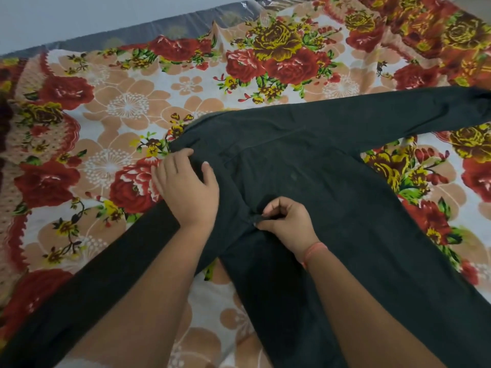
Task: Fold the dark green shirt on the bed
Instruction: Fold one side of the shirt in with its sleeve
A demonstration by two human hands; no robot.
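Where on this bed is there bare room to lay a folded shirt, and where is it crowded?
Free: the floral sheet left of the shirt, up to the bed's far edge, and a smaller patch on the right between the outstretched sleeve and the body. Crowded: the middle, where the left hand presses the shirt and the right hand pinches it.

Garment: dark green shirt [332,187] spread flat on the bed, one sleeve reaching toward the upper right, the other running to the lower left.
Left hand [187,185]: palm down, fingers spread, resting on the shirt's left shoulder edge.
Right hand [285,220]: fingertips pinching a small fold of cloth at mid-chest.
Wrist detail: red thread band [313,251] on the right wrist.
Support: floral bedsheet [127,107], roses in red and yellow.
Far edge: mattress [148,30] wrapped in clear plastic.
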